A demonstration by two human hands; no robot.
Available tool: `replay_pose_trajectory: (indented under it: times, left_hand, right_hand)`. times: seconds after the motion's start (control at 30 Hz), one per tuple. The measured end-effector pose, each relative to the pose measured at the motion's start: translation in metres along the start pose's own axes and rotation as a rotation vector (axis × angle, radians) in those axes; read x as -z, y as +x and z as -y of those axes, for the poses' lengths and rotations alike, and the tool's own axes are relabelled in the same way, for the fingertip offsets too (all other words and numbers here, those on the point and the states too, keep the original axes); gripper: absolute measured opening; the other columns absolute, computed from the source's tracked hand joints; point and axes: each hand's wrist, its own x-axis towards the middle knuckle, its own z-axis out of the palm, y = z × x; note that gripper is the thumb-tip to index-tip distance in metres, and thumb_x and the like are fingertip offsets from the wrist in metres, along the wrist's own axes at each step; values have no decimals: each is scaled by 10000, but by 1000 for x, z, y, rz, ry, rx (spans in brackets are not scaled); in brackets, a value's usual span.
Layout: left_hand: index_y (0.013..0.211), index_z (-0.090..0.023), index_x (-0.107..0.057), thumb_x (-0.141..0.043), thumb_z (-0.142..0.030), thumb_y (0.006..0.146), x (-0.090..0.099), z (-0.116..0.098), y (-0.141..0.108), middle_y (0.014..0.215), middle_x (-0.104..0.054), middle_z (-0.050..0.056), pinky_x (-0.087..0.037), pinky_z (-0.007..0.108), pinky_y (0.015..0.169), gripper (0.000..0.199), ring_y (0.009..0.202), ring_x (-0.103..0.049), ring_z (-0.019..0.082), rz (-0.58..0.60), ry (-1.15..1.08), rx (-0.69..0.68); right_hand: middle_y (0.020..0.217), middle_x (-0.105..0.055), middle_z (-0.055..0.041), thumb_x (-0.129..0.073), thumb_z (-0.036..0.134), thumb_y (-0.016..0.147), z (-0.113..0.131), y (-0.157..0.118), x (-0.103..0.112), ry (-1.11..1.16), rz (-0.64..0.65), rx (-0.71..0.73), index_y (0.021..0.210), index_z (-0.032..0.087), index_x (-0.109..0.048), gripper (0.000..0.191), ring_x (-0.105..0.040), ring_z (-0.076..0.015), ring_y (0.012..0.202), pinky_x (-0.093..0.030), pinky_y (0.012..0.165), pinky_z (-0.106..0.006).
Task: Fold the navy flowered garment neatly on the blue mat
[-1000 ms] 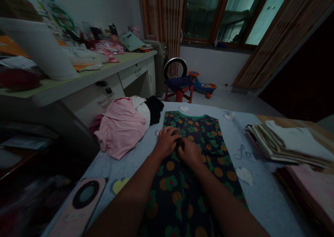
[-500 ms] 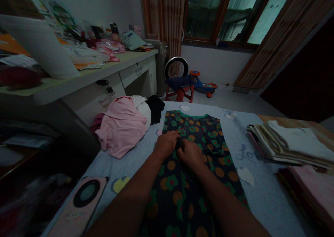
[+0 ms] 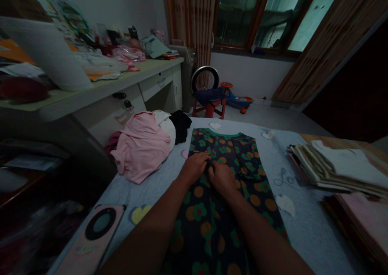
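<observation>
A dark long-sleeved or sleeveless cannot-be-settled garment is avoided here: a dark garment with green and orange flowers and a green neckband (image 3: pixel 216 143) lies flat and face up on the pale blue bedsheet (image 3: pixel 306 230). My left hand (image 3: pixel 195 168) and my right hand (image 3: pixel 221 179) meet at its centre front, below the neckband. Their fingertips pinch the fabric edges there. The fingers hide the exact spot, so any fastening under them cannot be seen.
A pink garment (image 3: pixel 141 147) lies bunched with white and black clothes beside the neckline. Folded clothes (image 3: pixel 339 166) are stacked at the right. A pink round-patterned pad (image 3: pixel 100 224) lies at the near left. A cluttered desk with drawers (image 3: pixel 100 91) stands at the left.
Both hands stay at the garment's centre front, with only slight finger movement. The view has shifted a little.
</observation>
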Motion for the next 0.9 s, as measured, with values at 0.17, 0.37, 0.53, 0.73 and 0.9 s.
replay_pose_trajectory:
  times: [0.17,0.37,0.53,0.73,0.9]
  left_hand:
    - [997,-220,-659,-539,-63,827,6,-4,-1,1012,-669,36,-490,368,931,261,1005,-585,202,19,89,28]
    - [970,-256,-661,-590,-86,798,13,-9,-2,1062,-638,42,-410,469,959,252,1067,-502,263,-49,230,67]
    - [1007,-248,-643,-533,-16,759,10,-4,-2,1003,-613,47,-415,450,958,357,1031,-521,252,-51,256,96]
    - [892,-231,-644,-517,-37,790,12,-3,-2,986,-596,67,-479,413,846,253,966,-528,258,-127,314,179]
    - [932,-243,-624,-503,-50,805,14,-8,-2,1012,-620,34,-497,351,874,260,972,-570,218,-137,228,178]
  right_hand:
    - [996,-700,-69,-482,319,926,3,0,0,8,-36,-17,1031,207,-617,205,-664,-200,896,-386,669,-268]
    - [982,-690,-70,-455,335,953,4,3,-2,2,-26,-12,1002,206,-609,207,-652,-196,906,-387,688,-271]
    - [1000,-677,-73,-496,293,921,3,4,-4,-3,-20,-23,1008,205,-596,159,-645,-195,918,-388,698,-266]
    - [1010,-673,-74,-500,258,892,5,4,-5,-20,-25,-39,1016,205,-579,156,-654,-205,913,-410,703,-277]
    - [987,-694,-89,-455,398,954,8,7,-3,-20,-32,-58,1015,201,-586,244,-668,-216,898,-426,704,-287]
